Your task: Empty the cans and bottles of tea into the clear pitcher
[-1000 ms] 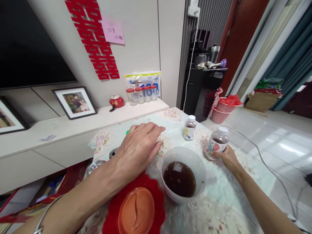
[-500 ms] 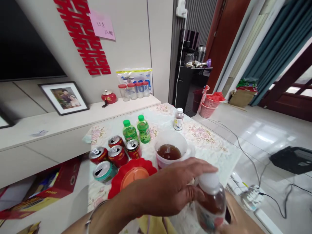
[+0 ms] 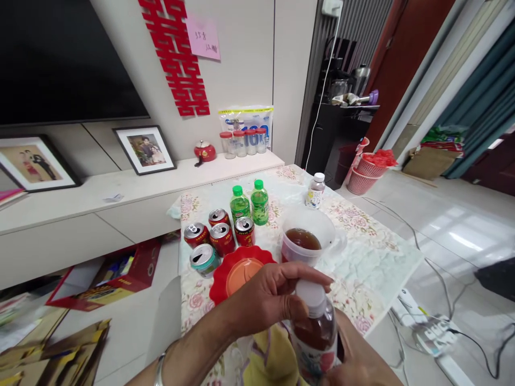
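In front of a tub (image 3: 309, 219), a bottle (image 3: 316, 351) is held in the right hand (image 3: 356, 356), its cap (image 3: 310, 294) gripped by the left hand (image 3: 276, 295). Farther left, a red dish (image 3: 222, 274), 5 cans (image 3: 223, 242) and 2 green bottles (image 3: 259, 206) are clustered.

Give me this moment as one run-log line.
right hand: holding bottle | left hand: at white cap | bottle: capped, brown liquid inside | beyond: tub, red cans, green-capped bottles
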`<state>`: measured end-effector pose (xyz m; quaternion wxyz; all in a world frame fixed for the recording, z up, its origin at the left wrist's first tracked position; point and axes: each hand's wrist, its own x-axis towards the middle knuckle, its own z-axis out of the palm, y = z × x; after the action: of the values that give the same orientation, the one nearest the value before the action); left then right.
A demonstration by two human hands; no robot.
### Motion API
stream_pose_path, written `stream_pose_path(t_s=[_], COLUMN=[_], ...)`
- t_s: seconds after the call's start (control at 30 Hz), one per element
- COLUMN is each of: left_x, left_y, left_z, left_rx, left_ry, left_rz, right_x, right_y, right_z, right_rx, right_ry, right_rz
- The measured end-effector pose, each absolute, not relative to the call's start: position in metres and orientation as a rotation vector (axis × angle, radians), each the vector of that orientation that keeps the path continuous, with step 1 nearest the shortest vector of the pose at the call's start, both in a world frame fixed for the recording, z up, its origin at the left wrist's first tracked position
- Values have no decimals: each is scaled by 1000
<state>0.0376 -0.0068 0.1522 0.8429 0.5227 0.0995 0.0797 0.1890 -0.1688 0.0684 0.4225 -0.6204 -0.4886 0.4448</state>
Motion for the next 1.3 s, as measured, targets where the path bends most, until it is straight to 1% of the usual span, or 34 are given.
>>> stream_pose_path(t_s=[0.17,0.23,0.3,0.37,0.47,0.57,0.7,0.83,1.0,1.07,1.17,1.3], left_x=[33,32,29,21,8,1,7,12,2,0,3,6], left_y=[-17,-22,-24,-20,-6,4,0,-7,-1,0,-2,-8], left_z=[140,134,130,132,140,144,136,129,136,139,143,147], left_rx=[1055,1126,1225,1279,1251,1178,1156,1330,1358,1374,1433,1266], left_ry=[396,495,559,517,359,333,455,559,471,496,604,724], left_rz=[415,553,621,604,461,321,431,556,385,369,501,758], right_x=[171,165,162,161,162,161,157,156,159,159,157,159], right_y=[-154,-148,-143,-142,-142,-142,-139,-137,-142,-143,-143,-152], right_z=[74,78,81,82,80,79,80,81,77,75,73,71], right_rx=[-1603,-1570,-1539,-1506,-1486,-1547,-1560,-1545,-1568,-1582,-1579,-1617], right_ry=[-1085,-1053,-1037,-1035,-1032,-1031,-1045,-1062,-1075,-1082,-1088,-1109], right_rz=[1091,1092,1125,1182,1224,1239,1200,1186,1199,1183,1160,1134])
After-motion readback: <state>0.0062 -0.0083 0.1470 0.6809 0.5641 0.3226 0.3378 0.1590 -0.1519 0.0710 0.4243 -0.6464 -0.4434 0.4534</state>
